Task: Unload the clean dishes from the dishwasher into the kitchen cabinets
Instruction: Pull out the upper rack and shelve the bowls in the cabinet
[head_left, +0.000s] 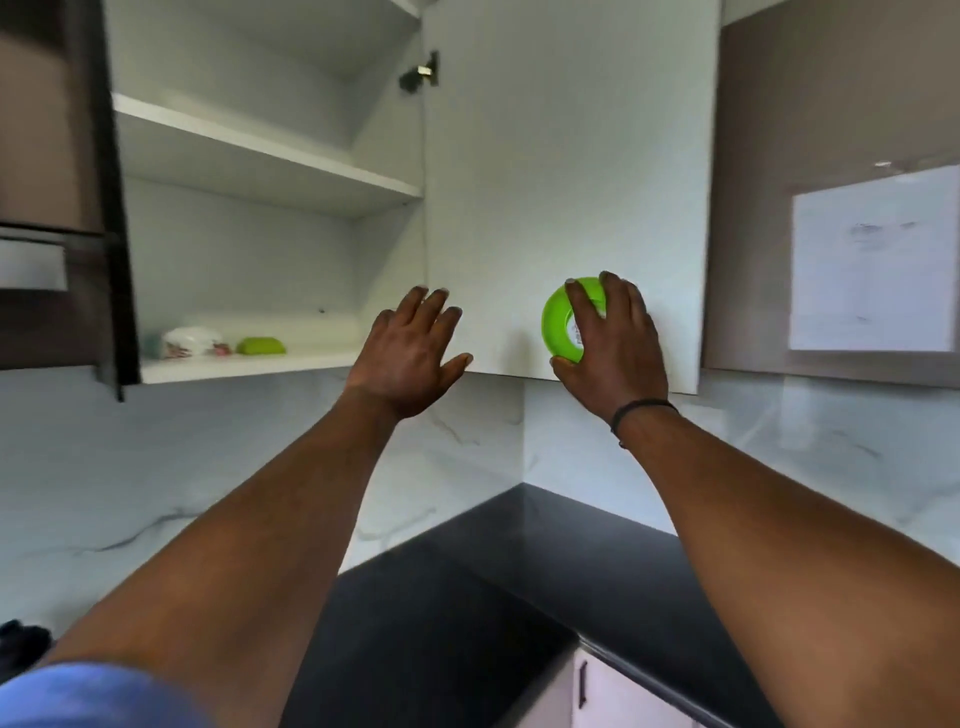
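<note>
Gripping a round, glossy green bowl (563, 322), perhaps plastic, right hand (613, 343); left hand (410, 353) spread flat.

There are two hands: the left hand (410, 348) and the right hand (613, 338). There are two green bowls, one (558, 325) in the right hand and one (261, 345) on the bottom shelf (249, 366). I count three shelves, one open cabinet door (566, 182) and one white packet (192, 343).

Head view, tilted up, close to open cabinet (270, 208).
</note>
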